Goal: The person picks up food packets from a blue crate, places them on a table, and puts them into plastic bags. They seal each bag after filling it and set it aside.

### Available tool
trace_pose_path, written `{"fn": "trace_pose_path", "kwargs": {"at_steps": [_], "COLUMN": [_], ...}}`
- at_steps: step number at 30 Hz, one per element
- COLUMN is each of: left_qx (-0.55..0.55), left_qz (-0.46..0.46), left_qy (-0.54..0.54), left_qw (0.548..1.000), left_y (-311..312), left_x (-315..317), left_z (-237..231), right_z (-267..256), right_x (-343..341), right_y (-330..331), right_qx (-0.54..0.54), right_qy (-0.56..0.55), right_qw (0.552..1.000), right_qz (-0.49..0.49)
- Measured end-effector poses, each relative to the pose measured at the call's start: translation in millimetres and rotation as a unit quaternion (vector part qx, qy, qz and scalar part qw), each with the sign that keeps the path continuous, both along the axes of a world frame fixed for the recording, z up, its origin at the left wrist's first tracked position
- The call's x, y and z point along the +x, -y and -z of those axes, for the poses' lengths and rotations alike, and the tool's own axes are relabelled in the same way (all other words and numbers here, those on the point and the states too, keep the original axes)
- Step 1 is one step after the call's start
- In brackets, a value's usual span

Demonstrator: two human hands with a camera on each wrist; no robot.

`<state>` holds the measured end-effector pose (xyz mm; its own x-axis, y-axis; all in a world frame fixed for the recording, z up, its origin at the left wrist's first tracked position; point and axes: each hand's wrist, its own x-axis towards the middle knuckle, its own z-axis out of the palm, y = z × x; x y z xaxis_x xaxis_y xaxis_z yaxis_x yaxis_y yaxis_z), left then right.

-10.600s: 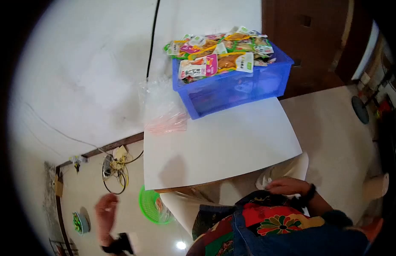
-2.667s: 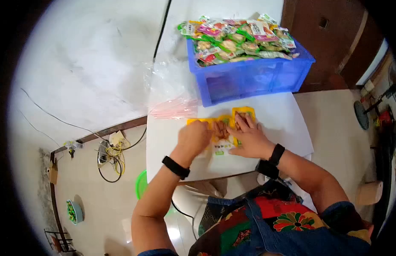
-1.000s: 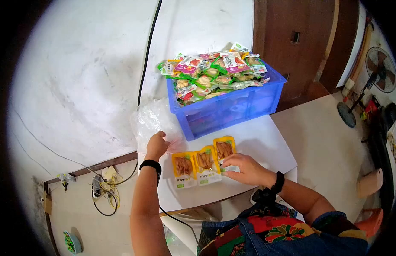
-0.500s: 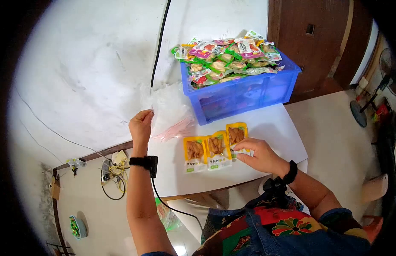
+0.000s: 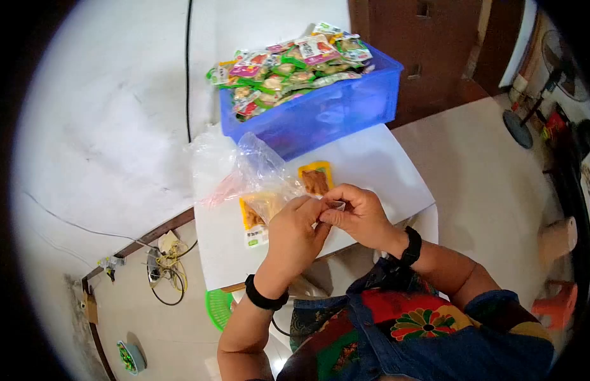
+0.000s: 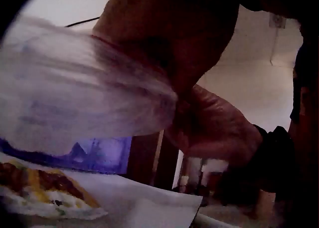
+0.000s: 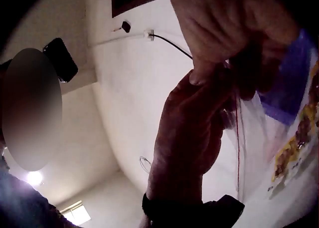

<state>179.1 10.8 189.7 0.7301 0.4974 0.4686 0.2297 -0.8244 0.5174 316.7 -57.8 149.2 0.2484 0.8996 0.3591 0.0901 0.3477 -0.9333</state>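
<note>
A clear plastic bag [image 5: 260, 159] trails from my two hands toward the back of the white table [image 5: 396, 190]. My left hand [image 5: 295, 235] pinches the bag's edge, and right beside it my right hand [image 5: 363, 219] pinches the same edge. In the left wrist view the bag [image 6: 75, 93] stretches away from the fingers. One yellow-edged snack packet [image 5: 316, 181] lies just behind my hands; another packet [image 5: 252, 219] lies left of them, partly under the bag. Between these, the bag and my left hand hide part of the tabletop.
A blue crate [image 5: 314, 120] heaped with snack packets [image 5: 288, 70] stands at the table's back. More clear bags [image 5: 212, 159] with pinkish edges lie to its left, by the wall. Below the table's left side sits a green basket [image 5: 218, 309]; cables [image 5: 174, 267] lie on the floor.
My left hand has taken a clear bag from the pile and brought it right, over the packets. My right hand has left the packets and now pinches the bag too.
</note>
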Motion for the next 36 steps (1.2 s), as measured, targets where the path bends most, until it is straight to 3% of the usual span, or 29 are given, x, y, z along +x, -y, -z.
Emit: {"fn": "trace_pose_path", "kwargs": {"at_steps": [5, 9, 11, 12, 14, 15, 17, 18, 22, 25, 28, 33, 36], "left_qx": [0.005, 0.165, 0.216, 0.238, 0.275, 0.27, 0.273, 0.299, 0.258, 0.167, 0.128, 0.177, 0.142], "left_qz": [0.012, -0.009, -0.014, 0.01, 0.057, 0.049, 0.153, 0.149, 0.133, 0.013, -0.136, -0.184, -0.202], "left_qy": [-0.031, -0.051, -0.044, -0.059, -0.056, -0.059, -0.047, -0.056, -0.093, -0.138, -0.267, -0.276, -0.274], "left_qw": [0.999, 0.985, 0.975, 0.969, 0.958, 0.96, 0.949, 0.941, 0.952, 0.976, 0.946, 0.926, 0.929], "left_y": [17.8, 25.9, 32.0, 36.8, 45.6, 49.6, 55.7, 56.5, 48.3, 28.0, 5.0, -25.4, -32.5], "left_x": [29.2, 51.9, 63.1, 68.0, 77.5, 81.0, 85.3, 86.5, 70.8, 37.7, 3.8, -15.0, -8.9], "left_z": [12.6, 23.1, 29.7, 32.3, 43.9, 47.7, 53.2, 54.7, 55.4, 53.4, 56.9, 100.0, 101.3], "right_z": [17.9, 29.5, 25.7, 25.0, 26.7, 28.9, 34.3, 39.3, 59.5, 70.5, 72.2, 65.4, 61.8], "right_x": [28.2, 46.2, 54.0, 57.5, 61.5, 63.1, 66.6, 70.2, 84.1, 89.6, 85.9, 73.5, 69.8], "right_y": [31.6, 57.7, 69.7, 72.8, 77.0, 78.6, 82.0, 83.5, 81.8, 77.0, 72.9, 66.4, 65.6], "right_qx": [-0.011, -0.041, -0.125, -0.127, -0.028, -0.028, 0.031, 0.033, -0.067, -0.118, -0.104, -0.16, -0.149], "right_qy": [0.03, 0.082, 0.188, 0.19, 0.423, 0.423, 0.378, 0.376, 0.348, 0.317, 0.296, 0.226, 0.217], "right_qw": [0.996, 0.985, 0.96, 0.96, 0.869, 0.872, 0.885, 0.888, 0.911, 0.916, 0.927, 0.935, 0.94], "right_qz": [0.085, 0.143, 0.163, 0.16, 0.254, 0.244, 0.27, 0.262, 0.213, 0.214, 0.205, 0.221, 0.219]}}
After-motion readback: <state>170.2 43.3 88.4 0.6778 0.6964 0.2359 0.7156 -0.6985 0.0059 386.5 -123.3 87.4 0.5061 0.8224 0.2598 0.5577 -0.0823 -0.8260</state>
